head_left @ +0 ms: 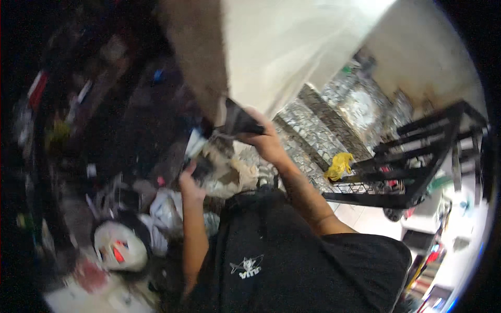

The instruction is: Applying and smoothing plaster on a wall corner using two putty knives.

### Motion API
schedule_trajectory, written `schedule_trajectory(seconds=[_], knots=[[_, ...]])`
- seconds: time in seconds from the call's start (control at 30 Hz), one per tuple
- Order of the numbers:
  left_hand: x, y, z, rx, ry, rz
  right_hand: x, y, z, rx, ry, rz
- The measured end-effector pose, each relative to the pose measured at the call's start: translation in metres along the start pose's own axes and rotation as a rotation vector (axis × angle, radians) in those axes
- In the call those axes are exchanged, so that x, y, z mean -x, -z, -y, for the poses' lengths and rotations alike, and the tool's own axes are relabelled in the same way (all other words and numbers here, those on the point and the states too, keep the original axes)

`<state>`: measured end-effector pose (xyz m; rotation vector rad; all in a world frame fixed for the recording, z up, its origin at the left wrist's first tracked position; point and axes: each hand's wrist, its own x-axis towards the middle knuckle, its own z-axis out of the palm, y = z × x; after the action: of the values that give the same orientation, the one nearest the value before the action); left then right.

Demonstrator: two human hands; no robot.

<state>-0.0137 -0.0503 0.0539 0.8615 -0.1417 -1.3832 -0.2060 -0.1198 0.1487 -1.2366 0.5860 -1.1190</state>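
Note:
Near the centre, my right hand (266, 142) grips a black, roughly triangular object (239, 117) with thin strands or wire at its left, held by the edge of the pale wall (271, 52). Below and to the left is my left hand (192, 185), thumb up and fingers curled around something dark and blurred that I cannot make out. Rumpled pale cloth or bags (235, 175) lie beyond and between my hands. A white plastic bag (164, 208) and a round white mask-like thing (119, 246) with red markings lie beside my left forearm.
Speckled steps (323, 138) descend at the right, with a dark metal railing (412, 161), a yellow bag (339, 166) and a wire rack (355, 190). A dark, cluttered area (125, 130) fills the left. A brightly lit tiled floor (355, 216) shows at the lower right.

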Motion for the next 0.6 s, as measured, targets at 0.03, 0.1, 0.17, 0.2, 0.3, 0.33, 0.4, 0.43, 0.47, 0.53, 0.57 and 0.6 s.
schedule_trajectory(seconds=[0.03,0.1,0.17,0.2,0.3,0.33,0.4,0.43,0.47,0.53,0.57,0.6], knots=[[0.001,-0.008,0.002,-0.007,0.028,-0.052,0.014,0.002,0.000,-0.010,-0.042,0.016],[0.001,-0.016,0.006,0.013,0.033,0.123,0.030,0.005,-0.002,0.181,0.021,0.086],[0.005,-0.030,0.008,-0.131,0.049,-0.003,0.038,0.004,-0.007,0.295,0.130,0.116],[0.013,-0.038,0.012,-0.099,-0.059,0.106,0.039,0.002,-0.005,0.429,0.232,0.204],[0.018,-0.036,0.014,-0.848,-0.516,0.263,0.047,-0.003,-0.008,0.571,0.283,0.269],[0.028,-0.038,0.010,-1.119,-0.639,0.282,0.050,-0.003,-0.004,0.601,0.285,0.280],[0.029,-0.047,0.018,-0.686,-0.397,0.248,0.054,-0.002,0.006,0.635,0.282,0.288],[0.031,-0.050,0.020,-0.255,-0.166,0.190,0.055,0.000,0.011,0.652,0.292,0.300],[0.035,-0.055,0.017,-0.286,-0.136,0.156,0.055,0.001,0.017,0.667,0.301,0.313],[0.032,-0.055,0.022,-0.120,-0.092,0.062,0.060,-0.006,0.035,0.694,0.324,0.298],[0.031,-0.056,0.024,0.041,-0.049,-0.022,0.061,-0.007,0.041,0.723,0.352,0.273],[0.032,-0.058,0.026,0.076,-0.049,-0.070,0.061,-0.004,0.041,0.627,0.409,0.291]])
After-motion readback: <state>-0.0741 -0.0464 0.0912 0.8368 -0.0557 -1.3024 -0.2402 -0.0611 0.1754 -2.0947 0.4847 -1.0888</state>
